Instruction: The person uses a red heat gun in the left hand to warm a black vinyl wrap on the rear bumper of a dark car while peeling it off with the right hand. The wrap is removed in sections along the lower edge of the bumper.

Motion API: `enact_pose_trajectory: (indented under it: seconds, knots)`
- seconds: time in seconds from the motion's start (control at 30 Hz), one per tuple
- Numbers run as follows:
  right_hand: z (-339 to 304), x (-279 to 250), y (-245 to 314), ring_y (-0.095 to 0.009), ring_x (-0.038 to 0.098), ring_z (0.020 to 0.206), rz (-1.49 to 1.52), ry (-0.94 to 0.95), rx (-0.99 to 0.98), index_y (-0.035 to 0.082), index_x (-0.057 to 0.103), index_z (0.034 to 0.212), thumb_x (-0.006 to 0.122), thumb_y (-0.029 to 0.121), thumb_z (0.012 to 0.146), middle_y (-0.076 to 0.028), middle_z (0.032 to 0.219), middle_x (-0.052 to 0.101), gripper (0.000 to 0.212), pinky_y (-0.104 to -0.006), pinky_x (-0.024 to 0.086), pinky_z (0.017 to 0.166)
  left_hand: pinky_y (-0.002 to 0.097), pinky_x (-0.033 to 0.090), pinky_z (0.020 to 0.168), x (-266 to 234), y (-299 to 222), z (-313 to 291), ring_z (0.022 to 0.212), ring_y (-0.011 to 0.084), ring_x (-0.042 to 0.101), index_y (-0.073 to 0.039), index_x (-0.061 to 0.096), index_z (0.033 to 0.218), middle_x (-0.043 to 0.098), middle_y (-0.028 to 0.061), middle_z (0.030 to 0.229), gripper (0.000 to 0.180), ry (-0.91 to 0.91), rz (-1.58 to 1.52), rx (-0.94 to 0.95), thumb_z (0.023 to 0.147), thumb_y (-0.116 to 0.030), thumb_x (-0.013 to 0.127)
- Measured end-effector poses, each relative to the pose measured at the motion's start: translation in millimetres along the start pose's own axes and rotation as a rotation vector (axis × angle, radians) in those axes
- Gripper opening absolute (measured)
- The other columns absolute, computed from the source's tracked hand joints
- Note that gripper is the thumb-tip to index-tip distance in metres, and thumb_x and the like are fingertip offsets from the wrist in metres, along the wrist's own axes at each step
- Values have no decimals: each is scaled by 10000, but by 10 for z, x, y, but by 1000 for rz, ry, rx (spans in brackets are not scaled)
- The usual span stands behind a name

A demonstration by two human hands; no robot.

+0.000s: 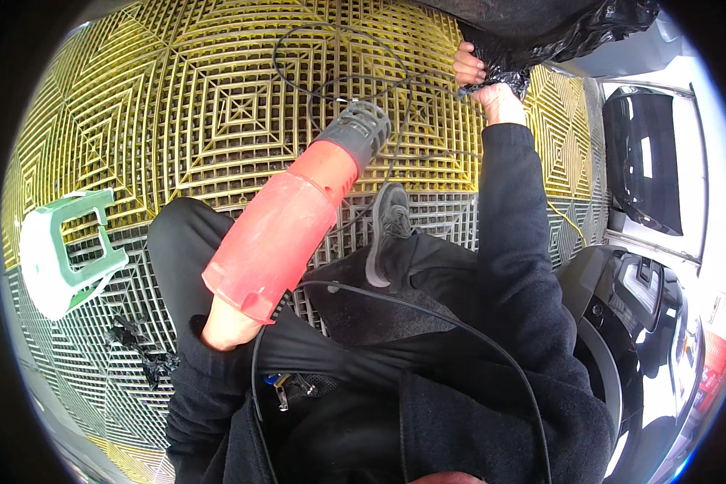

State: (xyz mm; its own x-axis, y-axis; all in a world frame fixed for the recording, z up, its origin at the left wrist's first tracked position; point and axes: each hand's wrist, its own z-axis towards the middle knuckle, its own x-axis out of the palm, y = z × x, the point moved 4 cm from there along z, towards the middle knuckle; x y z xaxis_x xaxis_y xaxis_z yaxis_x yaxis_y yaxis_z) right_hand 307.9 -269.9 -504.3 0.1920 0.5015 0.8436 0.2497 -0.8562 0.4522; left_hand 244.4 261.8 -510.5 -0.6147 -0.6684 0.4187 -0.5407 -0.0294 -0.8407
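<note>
A red heat gun (276, 230) with a black slotted nozzle (355, 131) slants up and right across the middle of the view. My left hand (230, 324) is closed on its rear end, most of the fingers hidden behind the body. At the upper right, my right hand (492, 90) grips a bunched edge of black plastic film (552, 40), fingers curled round it. The film hangs in wrinkles over a dark car body part (508, 12). Nozzle and film stand apart. A black cord (427, 305) loops from the heat gun across my lap.
A pale green plastic stool (73, 254) stands at left, with black film scraps (141, 351) near it. Yellow and grey grid tiles (242, 105) cover the floor. More cable (339, 31) coils ahead. A black car part with a headlight (637, 282) stands at right.
</note>
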Motion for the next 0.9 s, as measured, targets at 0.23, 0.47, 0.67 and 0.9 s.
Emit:
enact_pose_trajectory:
  seconds: [0.23, 0.47, 0.67, 0.9]
  knots:
    - [-71, 89, -47, -84, 283, 449, -48, -121, -38, 60, 500, 898, 326, 156, 1034, 30, 582, 339, 241, -239, 235, 420, 311, 545, 970, -30, 50, -45, 1127, 216, 661, 27, 570, 1340, 662, 149, 1234, 366, -17, -11, -25, 976, 37, 606]
    - [-98, 152, -123, -75, 276, 464, -17, -131, -22, 67, 504, 874, 324, 154, 1028, 39, 583, 329, 252, -237, 225, 447, 309, 555, 960, -30, 44, -37, 1124, 213, 661, 30, 564, 1337, 660, 154, 1229, 379, 37, 36, -51, 962, 50, 615]
    - [-136, 257, -238, -73, 274, 469, 23, -179, -55, 63, 498, 872, 294, 127, 1015, 39, 589, 326, 257, -237, 208, 464, 294, 559, 903, 40, 32, 37, 1082, 187, 673, 23, 583, 1306, 682, 123, 1173, 360, -15, -95, -22, 951, 57, 631]
    - [-131, 259, -277, -79, 300, 470, 82, -145, -69, 56, 498, 882, 309, 204, 1039, 31, 594, 349, 287, -235, 230, 447, 291, 555, 879, 19, -8, 181, 1022, 173, 681, 0, 617, 1268, 691, 102, 1137, 327, -19, -221, -122, 946, 39, 651]
